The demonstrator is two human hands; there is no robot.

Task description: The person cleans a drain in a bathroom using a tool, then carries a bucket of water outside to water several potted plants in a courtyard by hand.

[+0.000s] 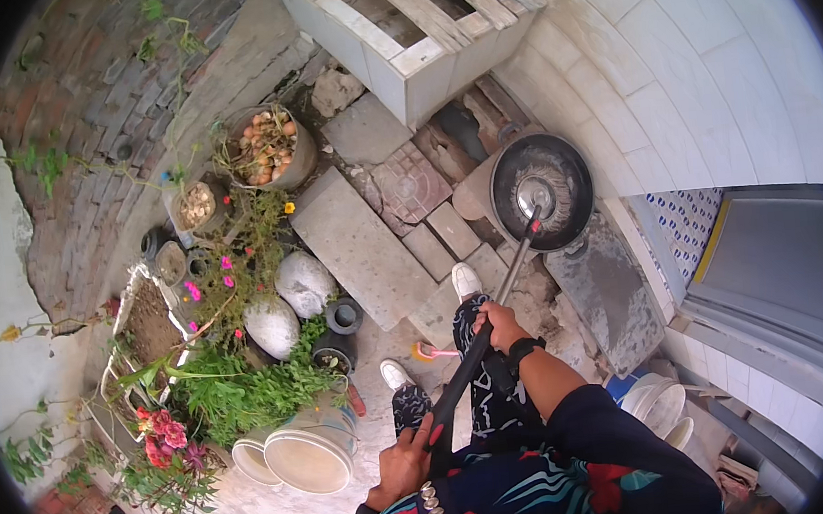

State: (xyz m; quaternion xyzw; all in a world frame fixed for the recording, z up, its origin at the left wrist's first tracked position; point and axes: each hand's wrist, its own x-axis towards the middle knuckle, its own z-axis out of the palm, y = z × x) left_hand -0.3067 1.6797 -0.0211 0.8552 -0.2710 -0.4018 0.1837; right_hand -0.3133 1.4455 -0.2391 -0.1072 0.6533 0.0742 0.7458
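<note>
My right hand (500, 326) is closed around the dark upper part of a mop handle (475, 350). Near the top end of that handle, close to my waist, my left hand (406, 459) grips it too. The handle slants away from me and turns to bare metal below my right hand. At its far end a round mop head (536, 195) with a shiny disc and grey strands sits inside a black basin (503, 208). Whether the basin holds water I cannot tell. It stands on the paving against the tiled wall.
A stone slab (606, 299) lies beside the basin. Potted plants (246, 385), white rounded stones (305, 284), tilted buckets (307, 453) and a bucket of onions (266, 152) line the left. A pink-handled brush (431, 351) lies between my feet. Uneven paving (367, 253) spreads ahead.
</note>
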